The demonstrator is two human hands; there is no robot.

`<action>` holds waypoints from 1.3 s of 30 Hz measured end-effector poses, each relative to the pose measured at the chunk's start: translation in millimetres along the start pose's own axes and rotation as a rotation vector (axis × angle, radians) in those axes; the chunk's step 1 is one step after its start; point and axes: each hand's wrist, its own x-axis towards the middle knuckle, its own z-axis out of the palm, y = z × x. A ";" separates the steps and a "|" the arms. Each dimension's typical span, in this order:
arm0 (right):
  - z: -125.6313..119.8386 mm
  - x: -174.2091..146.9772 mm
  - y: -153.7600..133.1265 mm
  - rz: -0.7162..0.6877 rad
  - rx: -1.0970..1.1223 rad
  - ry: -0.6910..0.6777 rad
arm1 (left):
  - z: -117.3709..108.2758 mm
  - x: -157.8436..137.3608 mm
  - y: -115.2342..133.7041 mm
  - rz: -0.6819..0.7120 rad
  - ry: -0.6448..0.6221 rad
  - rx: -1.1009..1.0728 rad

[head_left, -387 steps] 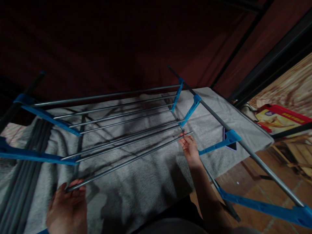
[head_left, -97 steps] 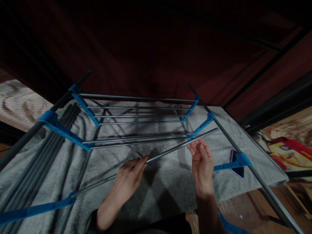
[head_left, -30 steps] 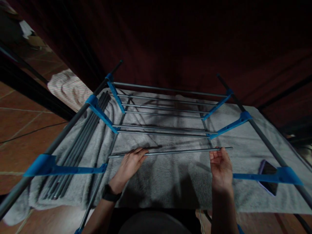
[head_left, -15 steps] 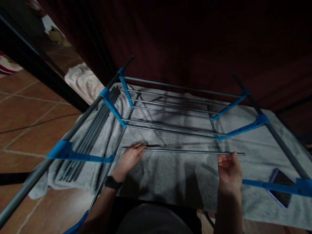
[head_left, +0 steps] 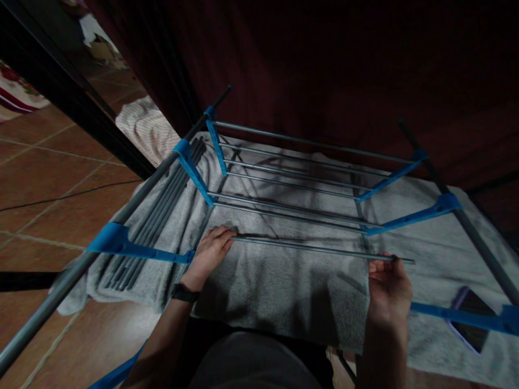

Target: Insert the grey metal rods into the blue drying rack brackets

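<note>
A thin grey metal rod (head_left: 300,247) is held crosswise between my two hands, above a grey blanket. My left hand (head_left: 213,247) grips it near its left end, close to a blue plastic bracket (head_left: 150,254) on the left side pole. Fingers and thumb of my right hand (head_left: 389,278) close round it near the right end, whose tip sticks out past them. Beyond the rod stands a rack frame of grey poles and blue brackets (head_left: 409,219), with several crossbars (head_left: 290,215) fitted between its two sides. The left end of the rod is hidden by my hand.
Several loose grey tubes (head_left: 156,227) lie bundled on the blanket (head_left: 279,286) at the left. A phone in a purple case (head_left: 472,319) rests at the right, partly under a blue bracket. A dark red curtain (head_left: 324,70) hangs behind; tiled floor (head_left: 44,178) shows left.
My left hand and the rod's left end have risen slightly, while the right end has dropped a little, so the rod slants more. Both hands keep their hold. The view has shifted slightly.
</note>
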 end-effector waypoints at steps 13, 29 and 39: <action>-11.2 11.3 -1.2 -0.021 -0.007 -0.007 | 3.7 5.4 3.2 -0.063 0.006 0.184; -18.2 16.9 -2.8 0.048 -0.039 0.120 | 1.8 12.5 10.5 -0.110 -0.029 0.159; -26.6 22.0 2.3 0.034 -0.058 0.068 | 9.1 15.0 11.8 -0.153 -0.031 0.187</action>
